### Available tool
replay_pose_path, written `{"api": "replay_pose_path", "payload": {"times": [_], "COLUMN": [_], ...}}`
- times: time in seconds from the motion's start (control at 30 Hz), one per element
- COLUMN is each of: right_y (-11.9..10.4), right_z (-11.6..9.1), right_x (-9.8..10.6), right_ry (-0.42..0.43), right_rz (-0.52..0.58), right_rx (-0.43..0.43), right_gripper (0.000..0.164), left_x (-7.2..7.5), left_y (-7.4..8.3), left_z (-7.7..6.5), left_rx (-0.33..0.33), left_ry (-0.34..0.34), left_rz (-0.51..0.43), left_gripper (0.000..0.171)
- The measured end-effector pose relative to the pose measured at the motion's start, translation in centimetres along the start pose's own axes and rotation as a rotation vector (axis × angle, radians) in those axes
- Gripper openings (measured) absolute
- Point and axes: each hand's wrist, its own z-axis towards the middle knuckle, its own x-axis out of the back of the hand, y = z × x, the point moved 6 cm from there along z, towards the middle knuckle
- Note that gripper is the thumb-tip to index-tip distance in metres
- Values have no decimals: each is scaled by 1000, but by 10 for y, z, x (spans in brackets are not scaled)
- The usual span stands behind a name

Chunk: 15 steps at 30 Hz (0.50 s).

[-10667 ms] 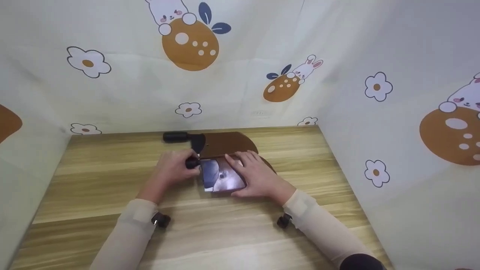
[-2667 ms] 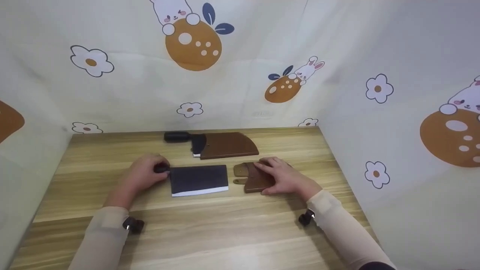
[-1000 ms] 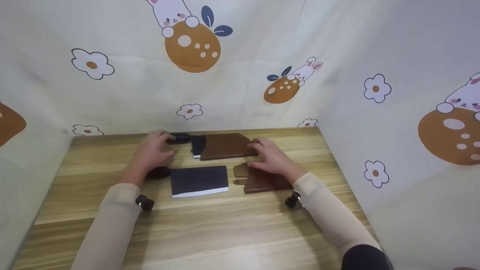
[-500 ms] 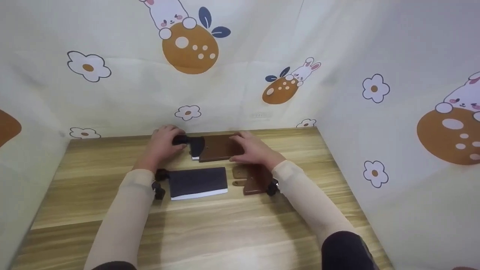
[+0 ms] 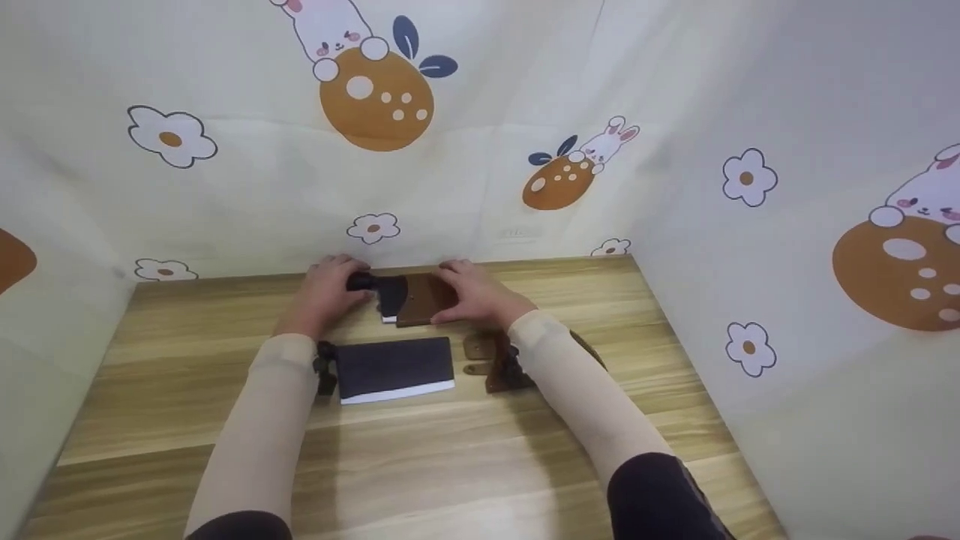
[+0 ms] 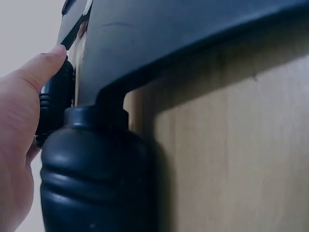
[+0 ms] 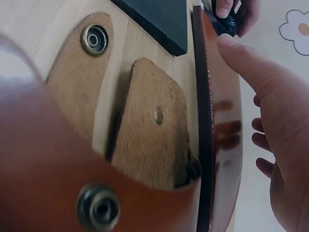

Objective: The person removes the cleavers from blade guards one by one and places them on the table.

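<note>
In the head view a cleaver in a brown leather sheath (image 5: 420,301) lies at the back of the table. My left hand (image 5: 321,297) grips its black handle (image 6: 57,96), thumb along the near side in the left wrist view. My right hand (image 5: 480,294) spans the sheath, thumb by the near edge and loosely bent fingers toward the far edge. Whether the fingers touch it I cannot tell. In front lies a bare cleaver (image 5: 394,367), dark blade with a bright edge, its handle (image 6: 96,174) under my left wrist. A second leather sheath (image 7: 149,125) lies unsnapped, partly hidden by my right forearm.
The wood-grain table (image 5: 442,465) extends toward me in front of the cleavers. A patterned cloth wall (image 5: 465,187) rises right behind the sheathed cleaver, and another cloth wall (image 5: 810,270) borders the right side.
Both hands have left the bare cleaver and loose sheath, which had been drawn apart earlier, and reached to the back. My left hand has taken the handle; my right has shifted left along the sheath.
</note>
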Motion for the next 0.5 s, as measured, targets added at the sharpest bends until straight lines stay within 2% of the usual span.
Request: {"api": "replay_pose_path", "payload": {"times": [0.2,0.33,0.5], "right_y": [-7,-10,-9], "right_z": [9,13,18], "right_x": [-10,-17,-24], "right_ry": [-25,-43,-21], "right_rz": [10,-1,-29], "right_rx": [15,-4,-23], "right_gripper": [113,117,119], "left_x": [-5,-6,-7], "left_y": [-6,-5,-4], "left_z": [1,1,3], "left_rx": [46,50,48], "left_ry": [-27,-30,-23], "left_rz": [-46,-70,-75], "left_gripper": [52,52,48]}}
